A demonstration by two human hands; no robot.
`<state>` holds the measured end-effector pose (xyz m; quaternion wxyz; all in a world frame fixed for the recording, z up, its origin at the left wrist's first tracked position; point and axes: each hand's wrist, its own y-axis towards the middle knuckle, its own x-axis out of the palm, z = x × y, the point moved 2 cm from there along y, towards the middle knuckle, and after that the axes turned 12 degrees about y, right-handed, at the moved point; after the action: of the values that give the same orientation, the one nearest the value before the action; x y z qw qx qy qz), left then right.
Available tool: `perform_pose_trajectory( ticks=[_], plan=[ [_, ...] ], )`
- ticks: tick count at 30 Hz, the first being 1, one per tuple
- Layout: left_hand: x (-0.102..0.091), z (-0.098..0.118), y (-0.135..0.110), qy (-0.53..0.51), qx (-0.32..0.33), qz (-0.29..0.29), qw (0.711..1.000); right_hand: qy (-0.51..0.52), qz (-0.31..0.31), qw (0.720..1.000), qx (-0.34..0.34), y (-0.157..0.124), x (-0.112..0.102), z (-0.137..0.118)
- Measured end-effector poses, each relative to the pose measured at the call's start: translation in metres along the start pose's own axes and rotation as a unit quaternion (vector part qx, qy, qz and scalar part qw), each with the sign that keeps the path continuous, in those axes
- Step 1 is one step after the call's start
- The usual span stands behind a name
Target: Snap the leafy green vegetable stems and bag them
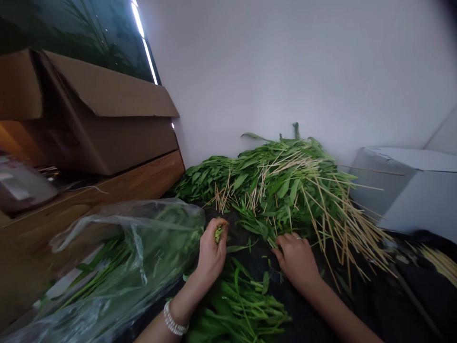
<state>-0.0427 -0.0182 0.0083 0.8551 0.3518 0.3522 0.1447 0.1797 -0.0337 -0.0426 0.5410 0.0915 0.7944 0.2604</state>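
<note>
My left hand [211, 247] is closed around a small bunch of green stems [219, 232], their cut ends facing up between thumb and fingers. To its right, my right hand [296, 257] has its fingers curled onto the lower end of some leafy green stems [262, 227], at the front of a large heap. Part of that grip is hidden by the hand itself. Below and between my hands lies a bundle of leafy stalks [243, 305], stem ends toward the right. The large heap of leafy greens [214, 174] leans against the wall, with many thin pale sticks [342, 224] in it.
A clear plastic bag [143, 238] with greens inside lies at left. Beyond it, an open cardboard box [124, 138] stands on a wooden surface [150, 178]. A white box [403, 186] is at right, below the white wall [278, 66]. Leaf scraps litter the dark surface.
</note>
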Motion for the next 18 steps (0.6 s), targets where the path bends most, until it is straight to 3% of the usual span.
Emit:
perform_pose_trajectory(
  ticks=[7, 10, 14, 18],
  plan=[
    [-0.002, 0.006, 0.002, 0.020, 0.008, -0.027, 0.999, 0.103, 0.019, 0.993, 0.055, 0.001, -0.001, 0.017],
    [-0.001, 0.006, 0.001, 0.019, 0.022, -0.043, 0.999, 0.138, 0.069, 0.983, 0.097, 0.002, -0.011, 0.023],
    [0.000, 0.006, 0.001, 0.014, 0.036, -0.051, 0.998, 0.297, 0.135, 0.929, 0.173, 0.000, -0.023, 0.027],
    [0.000, 0.005, 0.002, 0.017, 0.041, -0.051, 0.998, 0.443, 0.109, 0.870, 0.186, -0.002, -0.020, 0.023]
  ],
)
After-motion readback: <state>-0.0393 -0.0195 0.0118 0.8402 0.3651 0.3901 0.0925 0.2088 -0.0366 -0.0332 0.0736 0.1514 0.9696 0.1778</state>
